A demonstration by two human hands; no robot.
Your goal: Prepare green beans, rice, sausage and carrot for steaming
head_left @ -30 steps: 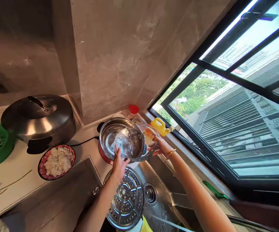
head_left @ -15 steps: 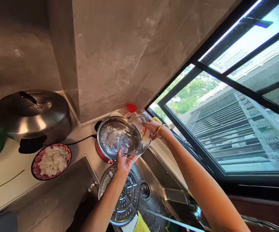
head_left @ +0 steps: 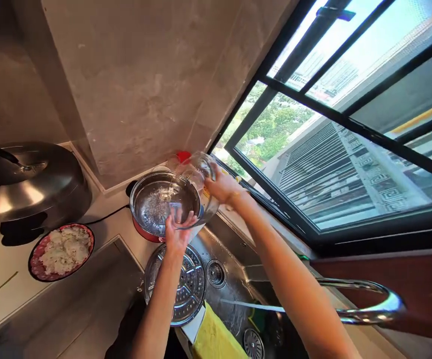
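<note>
Since the earlier frames, the glass bowl [head_left: 209, 209] has been tipped more steeply, and the right hand [head_left: 221, 184] has been raised relative to the steel pot [head_left: 140, 194], which is taken as the landmark. The bowl is held over the right-hand edge of the pot; its mouth appears to be turned toward the pot's interior. Being round, it presents no long axis. Its upper right side is gripped by the right hand, with the fingers curled around it. The left hand [head_left: 178, 230] is set with fingers spread against the bowl's lower edge, at the near rim of the pot.

Counted: one bowl; one pot, with disturbed liquid seen inside; one perforated steamer tray [head_left: 191, 286], nearer the camera wearer than the pot; two drain strainers [head_left: 216, 273], to the pot's lower right; one plate [head_left: 36, 269] of white rice [head_left: 66, 249] and one large lidded pan [head_left: 29, 184], both left of the pot.
</note>
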